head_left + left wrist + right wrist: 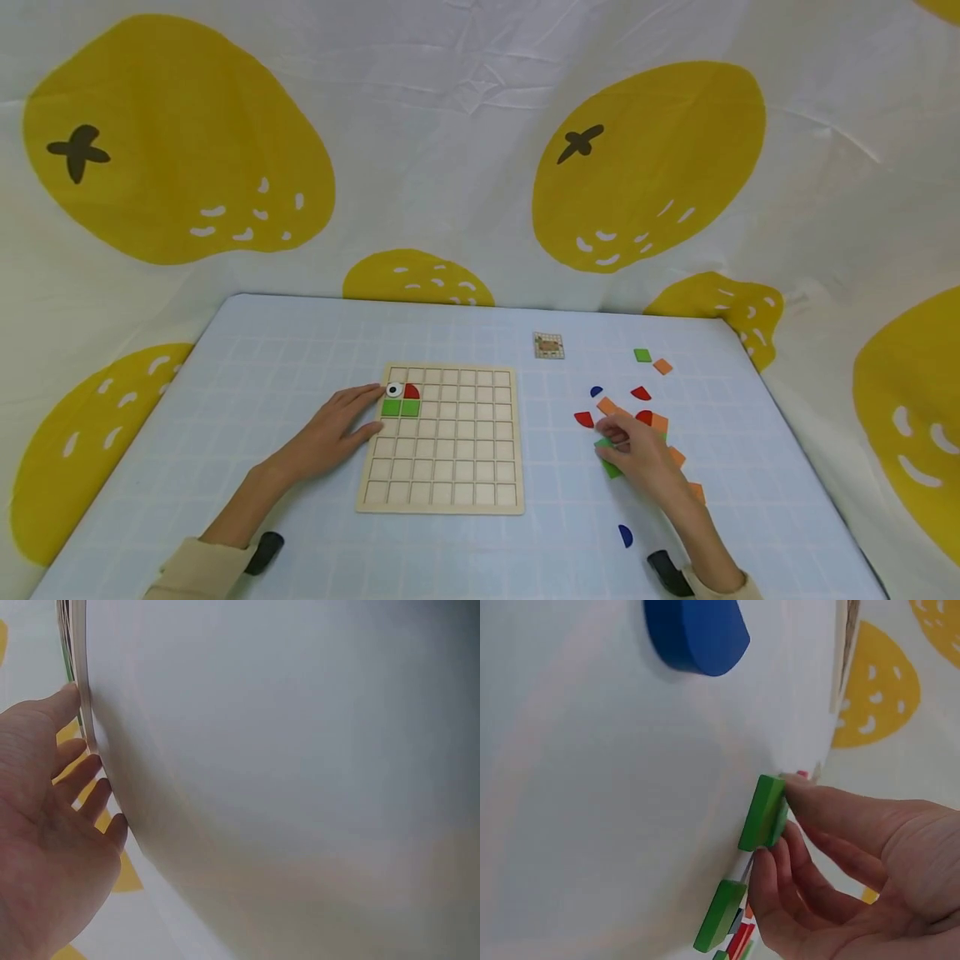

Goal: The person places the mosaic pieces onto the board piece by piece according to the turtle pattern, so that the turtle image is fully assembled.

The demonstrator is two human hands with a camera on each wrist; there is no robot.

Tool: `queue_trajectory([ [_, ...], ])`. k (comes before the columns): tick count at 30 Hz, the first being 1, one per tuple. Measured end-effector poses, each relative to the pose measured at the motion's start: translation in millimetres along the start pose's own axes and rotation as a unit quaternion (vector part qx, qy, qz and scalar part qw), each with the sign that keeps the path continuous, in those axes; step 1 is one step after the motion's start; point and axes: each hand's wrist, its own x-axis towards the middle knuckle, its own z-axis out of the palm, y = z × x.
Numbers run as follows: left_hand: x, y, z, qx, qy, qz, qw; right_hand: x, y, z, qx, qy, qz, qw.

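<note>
A wooden grid board (442, 469) lies in the middle of the table. Its far left cells hold an eye piece (394, 389), a red quarter-round piece (412, 391) and two green squares (410, 408). My left hand (322, 437) rests at the board's left edge, fingers extended and touching the rim. To the right of the board, my right hand (637, 452) pinches a green block (761, 814) between thumb and fingers, low over the table. Another green block (720, 915) lies close by in the right wrist view. Some pieces are partly hidden under the right hand.
Around the right hand lie orange pieces (662, 366), red pieces (583, 420) and a far green piece (642, 355). A blue half-round piece (626, 536) sits nearer me, another blue one (596, 391) farther off. A small pattern card (549, 346) lies behind the board.
</note>
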Motion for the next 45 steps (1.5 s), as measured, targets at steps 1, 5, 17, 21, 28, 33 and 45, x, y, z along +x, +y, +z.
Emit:
queue_trajectory([
  [1, 0.1, 0.2, -0.2, 0.000, 0.000, 0.000, 1.0000, 0.5, -0.8, 0.6, -0.002, 0.001, -0.003, 1.000],
  [5, 0.3, 0.2, -0.8, -0.001, -0.001, 0.003, 1.0000, 3.3, -3.6, 3.2, -0.002, 0.009, -0.011, 1.000],
  [17, -1.2, 0.1, -1.3, 0.000, -0.002, 0.000, 1.0000, 13.1, -26.3, 13.9, 0.010, 0.041, -0.053, 0.998],
  [21, -1.1, 1.2, -2.0, -0.003, 0.000, 0.003, 1.0000, 17.7, -34.2, 21.1, 0.020, 0.042, -0.063, 0.997],
  [28, -1.5, 3.3, -2.5, -0.004, 0.006, 0.010, 0.9999, 25.1, -47.9, 34.4, 0.060, 0.040, -0.081, 0.994],
  [33, -1.6, 3.6, -2.7, -0.003, 0.014, 0.018, 0.9997, 29.2, -59.9, 43.9, 0.072, 0.045, -0.093, 0.992],
  [45, 0.9, -0.2, -1.0, -0.002, -0.003, 0.000, 1.0000, 42.2, -90.7, 65.5, 0.133, 0.011, -0.101, 0.986],
])
